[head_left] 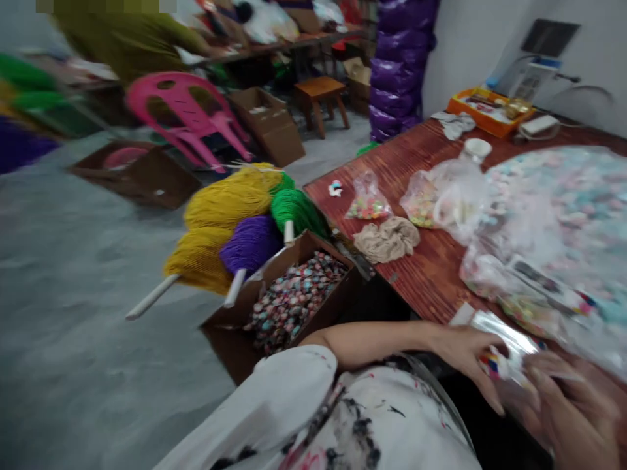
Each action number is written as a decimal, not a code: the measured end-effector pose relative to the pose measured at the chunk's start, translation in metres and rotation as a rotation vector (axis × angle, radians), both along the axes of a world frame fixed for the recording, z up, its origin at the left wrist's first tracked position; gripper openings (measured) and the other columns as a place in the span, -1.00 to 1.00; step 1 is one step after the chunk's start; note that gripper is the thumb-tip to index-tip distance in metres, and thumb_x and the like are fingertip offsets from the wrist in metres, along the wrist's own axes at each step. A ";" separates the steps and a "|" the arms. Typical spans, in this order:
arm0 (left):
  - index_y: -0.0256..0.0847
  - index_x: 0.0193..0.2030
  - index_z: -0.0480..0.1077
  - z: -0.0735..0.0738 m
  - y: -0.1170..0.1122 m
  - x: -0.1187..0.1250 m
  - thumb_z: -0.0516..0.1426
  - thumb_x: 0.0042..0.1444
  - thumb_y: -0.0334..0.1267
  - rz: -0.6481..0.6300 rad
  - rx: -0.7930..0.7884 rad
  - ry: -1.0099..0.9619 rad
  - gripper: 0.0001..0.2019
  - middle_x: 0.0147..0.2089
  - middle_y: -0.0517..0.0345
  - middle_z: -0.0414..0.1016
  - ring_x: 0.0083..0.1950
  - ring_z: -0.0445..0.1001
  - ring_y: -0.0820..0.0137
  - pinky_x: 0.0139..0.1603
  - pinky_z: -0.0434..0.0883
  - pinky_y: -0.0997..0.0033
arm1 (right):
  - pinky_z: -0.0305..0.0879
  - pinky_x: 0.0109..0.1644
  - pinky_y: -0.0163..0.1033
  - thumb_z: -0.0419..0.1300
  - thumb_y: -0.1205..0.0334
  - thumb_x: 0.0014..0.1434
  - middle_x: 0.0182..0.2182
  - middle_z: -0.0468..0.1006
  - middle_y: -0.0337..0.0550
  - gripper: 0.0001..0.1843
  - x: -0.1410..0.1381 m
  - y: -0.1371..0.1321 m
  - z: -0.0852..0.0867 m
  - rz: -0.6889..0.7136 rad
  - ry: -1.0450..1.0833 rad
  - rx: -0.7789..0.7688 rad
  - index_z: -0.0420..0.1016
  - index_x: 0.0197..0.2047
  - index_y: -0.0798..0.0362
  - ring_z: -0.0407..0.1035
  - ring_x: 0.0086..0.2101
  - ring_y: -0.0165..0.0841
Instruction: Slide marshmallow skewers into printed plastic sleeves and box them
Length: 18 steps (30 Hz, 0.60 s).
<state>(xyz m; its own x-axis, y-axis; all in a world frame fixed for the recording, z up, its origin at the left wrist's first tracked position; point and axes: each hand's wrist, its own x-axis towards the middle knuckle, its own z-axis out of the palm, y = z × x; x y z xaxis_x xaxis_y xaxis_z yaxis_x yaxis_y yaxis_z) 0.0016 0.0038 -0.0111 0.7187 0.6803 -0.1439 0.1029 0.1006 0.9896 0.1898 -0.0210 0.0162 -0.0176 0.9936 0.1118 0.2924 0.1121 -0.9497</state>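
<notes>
My left hand [467, 356] is at the table's front edge, its thumb and fingers curved around a small white, red, blue and yellow trinket [491, 363]. Right beside it, my right hand [573, 408] is blurred by motion, with its fingers pinched on a clear plastic bag [522, 391]. The bag spans the gap between both hands. Just beyond the fingers lies a shiny silvery packet [504, 329] on the wooden table [416, 281]. Whether the trinket sits inside the bag, I cannot tell.
A large clear bag of pastel pieces [578, 209] covers the table's right side. Small bags of beads [369, 199], a beige cloth [386, 240] and an orange tray [490, 111] are also there. Left stand a box of beads [298, 300] and yarn bundles [230, 202]. A person [122, 39] is behind.
</notes>
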 end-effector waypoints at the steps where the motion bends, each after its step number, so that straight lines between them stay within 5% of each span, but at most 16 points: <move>1: -0.25 -0.19 0.41 0.003 -0.001 -0.005 0.45 -0.38 -0.06 -0.049 -0.011 -0.054 -0.41 -0.19 0.19 0.47 -0.13 0.46 0.32 -0.12 0.42 0.37 | 0.46 -0.39 -0.12 0.39 0.16 -0.08 -0.51 0.55 -0.15 -0.90 -0.001 0.002 0.004 -0.004 0.037 0.023 0.58 -0.53 -0.05 0.48 -0.45 -0.22; 6: -0.29 -0.32 0.41 0.001 0.005 -0.011 0.38 -0.18 -0.08 -0.052 -0.277 -0.068 -0.61 -0.53 0.36 0.33 -0.53 0.25 0.56 -0.50 0.25 0.54 | 0.35 -0.27 -0.21 0.26 0.16 0.11 -0.48 0.53 -0.22 -0.88 -0.005 0.025 0.016 0.058 0.143 0.107 0.58 -0.42 -0.03 0.41 -0.39 -0.33; 12: -0.31 -0.42 0.41 0.005 0.003 0.007 0.41 -0.26 -0.14 0.012 -0.291 -0.125 -0.64 -0.52 0.36 0.30 -0.50 0.21 0.60 -0.47 0.22 0.57 | 0.30 -0.32 -0.26 0.28 0.20 0.12 -0.49 0.53 -0.26 -0.91 -0.016 0.019 0.013 0.126 0.082 0.119 0.58 -0.39 -0.02 0.38 -0.44 -0.40; 18: -0.29 -0.11 0.42 0.007 0.004 -0.004 0.41 -0.25 -0.14 0.007 -0.317 -0.076 -0.46 -0.44 0.35 0.34 -0.48 0.25 0.58 -0.46 0.24 0.58 | 0.36 -0.31 -0.26 0.30 0.18 0.09 -0.47 0.60 -0.26 -0.92 -0.007 0.010 -0.004 0.015 0.223 0.046 0.60 -0.35 -0.02 0.44 -0.44 -0.39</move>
